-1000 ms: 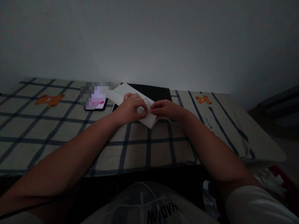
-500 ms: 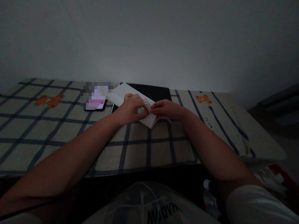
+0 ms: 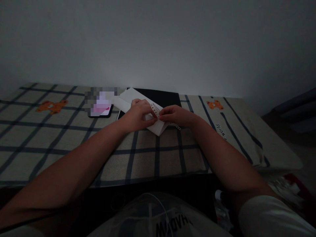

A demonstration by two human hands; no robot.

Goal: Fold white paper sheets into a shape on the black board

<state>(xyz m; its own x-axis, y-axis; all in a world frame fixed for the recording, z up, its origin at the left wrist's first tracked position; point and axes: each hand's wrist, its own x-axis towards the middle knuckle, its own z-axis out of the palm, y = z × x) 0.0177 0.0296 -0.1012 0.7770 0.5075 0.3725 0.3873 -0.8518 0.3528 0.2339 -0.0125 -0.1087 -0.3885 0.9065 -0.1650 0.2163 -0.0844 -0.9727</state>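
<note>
A white sheet of paper with a punched edge lies partly folded on the checked cloth, over a black flat object. My left hand rests on the sheet, fingers curled and pressing it down. My right hand pinches the punched edge of the paper close to my left fingertips. The two hands nearly touch above the fold. The room is dim.
A phone with a lit screen lies left of the paper. The checked cloth with orange bear prints covers a table against a plain wall. A dark piece of furniture stands at the far right.
The punched strip between my fingertips has shifted slightly; both hands stay in place on the paper.
</note>
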